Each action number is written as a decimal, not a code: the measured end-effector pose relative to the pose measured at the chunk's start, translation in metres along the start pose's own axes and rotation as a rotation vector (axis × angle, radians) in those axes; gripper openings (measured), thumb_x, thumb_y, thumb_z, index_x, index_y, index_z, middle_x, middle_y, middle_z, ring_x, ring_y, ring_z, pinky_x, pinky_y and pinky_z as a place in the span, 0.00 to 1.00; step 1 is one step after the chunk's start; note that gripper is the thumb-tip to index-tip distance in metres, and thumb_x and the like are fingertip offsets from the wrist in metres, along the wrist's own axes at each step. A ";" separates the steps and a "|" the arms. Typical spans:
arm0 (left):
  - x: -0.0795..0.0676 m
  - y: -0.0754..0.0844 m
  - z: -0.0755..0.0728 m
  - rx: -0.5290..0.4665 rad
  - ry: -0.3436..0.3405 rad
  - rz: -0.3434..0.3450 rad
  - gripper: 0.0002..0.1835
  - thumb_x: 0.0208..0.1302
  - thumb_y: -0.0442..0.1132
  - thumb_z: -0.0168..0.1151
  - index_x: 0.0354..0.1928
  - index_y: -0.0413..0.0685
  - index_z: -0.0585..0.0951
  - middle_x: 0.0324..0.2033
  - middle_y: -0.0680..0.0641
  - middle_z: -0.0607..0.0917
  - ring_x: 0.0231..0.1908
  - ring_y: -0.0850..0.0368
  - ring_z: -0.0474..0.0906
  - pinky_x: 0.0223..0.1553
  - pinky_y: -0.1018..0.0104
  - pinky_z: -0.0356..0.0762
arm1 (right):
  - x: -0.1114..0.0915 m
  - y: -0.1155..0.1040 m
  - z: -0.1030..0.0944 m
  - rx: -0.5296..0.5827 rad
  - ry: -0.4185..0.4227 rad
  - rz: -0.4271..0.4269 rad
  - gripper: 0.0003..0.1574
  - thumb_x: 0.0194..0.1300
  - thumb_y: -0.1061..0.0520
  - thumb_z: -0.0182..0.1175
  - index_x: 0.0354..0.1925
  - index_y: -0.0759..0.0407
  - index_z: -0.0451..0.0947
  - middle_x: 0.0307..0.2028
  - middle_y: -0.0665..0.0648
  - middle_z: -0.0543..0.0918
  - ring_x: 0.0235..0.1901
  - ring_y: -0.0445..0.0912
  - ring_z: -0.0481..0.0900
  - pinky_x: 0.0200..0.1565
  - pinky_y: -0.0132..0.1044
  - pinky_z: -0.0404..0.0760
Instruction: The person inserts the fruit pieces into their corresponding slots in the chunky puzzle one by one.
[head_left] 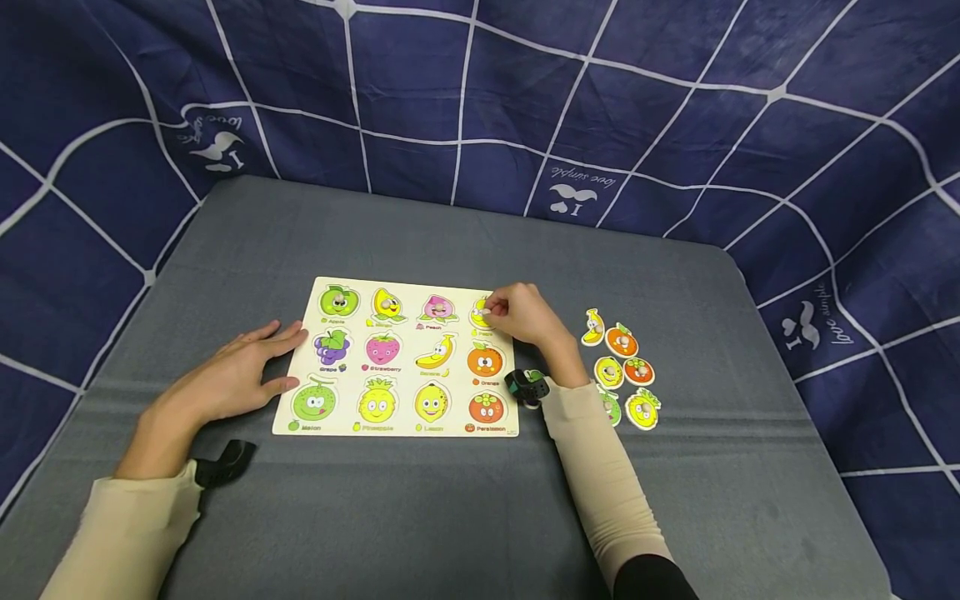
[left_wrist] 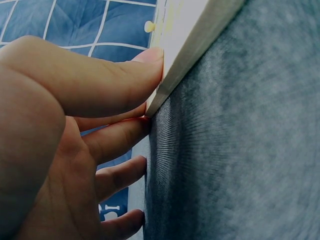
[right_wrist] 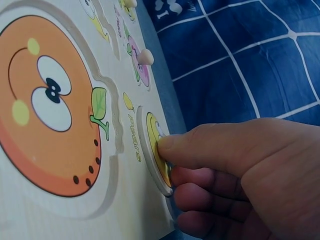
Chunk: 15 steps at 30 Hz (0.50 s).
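Observation:
A wooden fruit puzzle board lies on the table, its printed recesses in rows. In its far right corner my right hand pinches the yellow pear piece between thumb and fingers. The piece sits at its recess by the word "Pears", partly hidden by the fingers. Knobbed apple, mango and peach pieces sit along the same row. At the board's left edge rests my left hand, its fingers spread and extended. Its thumb touches the board's side.
Right of the board, beside the right forearm, lie several loose fruit pieces, among them a banana, an orange and a pineapple. The sleeve partly covers a green piece. A blue checked cloth hangs behind the grey table.

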<state>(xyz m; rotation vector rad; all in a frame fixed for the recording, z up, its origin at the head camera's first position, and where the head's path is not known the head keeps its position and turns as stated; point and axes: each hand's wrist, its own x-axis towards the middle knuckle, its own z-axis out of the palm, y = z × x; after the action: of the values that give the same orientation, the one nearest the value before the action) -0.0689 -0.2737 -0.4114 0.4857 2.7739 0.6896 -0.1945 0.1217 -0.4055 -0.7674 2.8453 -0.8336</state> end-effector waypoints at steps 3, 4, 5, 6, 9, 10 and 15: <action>0.000 -0.001 0.000 -0.004 0.001 0.001 0.40 0.60 0.37 0.70 0.71 0.32 0.64 0.70 0.32 0.63 0.70 0.27 0.52 0.63 0.26 0.49 | 0.001 0.000 0.000 -0.010 0.000 0.001 0.02 0.57 0.63 0.66 0.30 0.62 0.85 0.23 0.51 0.81 0.25 0.41 0.75 0.31 0.31 0.74; 0.000 -0.001 0.000 -0.007 0.000 -0.001 0.40 0.60 0.37 0.70 0.71 0.32 0.64 0.70 0.32 0.62 0.70 0.27 0.52 0.63 0.26 0.49 | 0.001 0.000 0.001 -0.013 -0.004 -0.002 0.02 0.57 0.63 0.66 0.31 0.62 0.85 0.23 0.51 0.81 0.25 0.41 0.75 0.31 0.31 0.75; -0.001 -0.001 0.000 -0.008 -0.001 -0.003 0.40 0.60 0.37 0.70 0.71 0.32 0.64 0.70 0.32 0.62 0.70 0.27 0.52 0.63 0.27 0.49 | 0.002 0.000 0.002 -0.016 -0.008 -0.004 0.02 0.57 0.63 0.66 0.31 0.62 0.85 0.23 0.51 0.81 0.25 0.41 0.76 0.31 0.31 0.75; -0.001 -0.001 -0.001 -0.010 -0.001 -0.005 0.40 0.60 0.37 0.70 0.71 0.33 0.64 0.70 0.32 0.62 0.70 0.27 0.51 0.63 0.27 0.49 | 0.002 0.000 0.003 -0.020 -0.013 -0.007 0.03 0.57 0.63 0.66 0.31 0.62 0.85 0.23 0.51 0.81 0.25 0.41 0.76 0.31 0.31 0.75; -0.002 -0.002 -0.001 -0.012 -0.002 -0.010 0.40 0.60 0.38 0.70 0.71 0.33 0.64 0.71 0.32 0.62 0.70 0.27 0.51 0.63 0.26 0.49 | 0.002 -0.001 0.004 -0.023 -0.023 -0.010 0.03 0.58 0.62 0.66 0.32 0.62 0.85 0.23 0.51 0.81 0.25 0.41 0.76 0.32 0.31 0.75; -0.001 -0.001 -0.001 -0.011 -0.003 -0.011 0.40 0.60 0.38 0.70 0.71 0.33 0.64 0.71 0.32 0.62 0.70 0.27 0.51 0.63 0.26 0.49 | 0.002 -0.002 0.004 -0.024 -0.024 -0.007 0.03 0.58 0.62 0.66 0.32 0.62 0.85 0.23 0.51 0.81 0.25 0.41 0.76 0.32 0.31 0.75; 0.001 0.000 -0.001 -0.007 -0.004 -0.007 0.40 0.60 0.38 0.70 0.72 0.33 0.63 0.71 0.32 0.62 0.70 0.27 0.51 0.62 0.26 0.50 | -0.001 -0.002 0.003 -0.017 -0.012 0.007 0.04 0.58 0.62 0.67 0.32 0.63 0.86 0.23 0.52 0.82 0.25 0.42 0.76 0.31 0.32 0.75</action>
<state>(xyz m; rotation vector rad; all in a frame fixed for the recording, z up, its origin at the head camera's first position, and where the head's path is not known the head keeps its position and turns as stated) -0.0697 -0.2738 -0.4109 0.4757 2.7673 0.6953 -0.1923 0.1189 -0.4067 -0.7619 2.8461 -0.8023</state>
